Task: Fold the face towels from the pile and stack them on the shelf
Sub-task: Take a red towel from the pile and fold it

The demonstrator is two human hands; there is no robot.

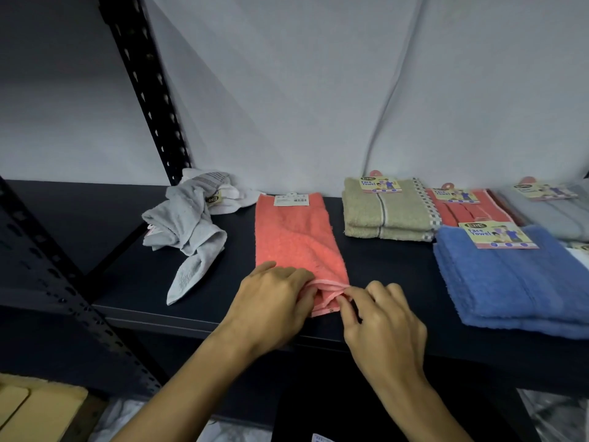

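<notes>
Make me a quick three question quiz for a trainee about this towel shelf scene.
1. True or false: both hands pinch the near edge of the coral terry towel.
2. Which stack sits nearest the shelf's front edge: A olive, B blue, C grey?
3. Where does the crumpled pale grey towel pile lie relative to the coral towel?

Key: 1 true. 2 B, the folded blue towel stack. 3 To its left.

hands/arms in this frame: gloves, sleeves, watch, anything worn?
Nothing worn that shows. The left hand and right hand are both bare, with no gloves, rings or wristbands visible. Both forearms are bare too, uncovered all the way to the bottom edge of the head view, so no sleeve comes into view. No watch, markings or tape on either wrist.
</notes>
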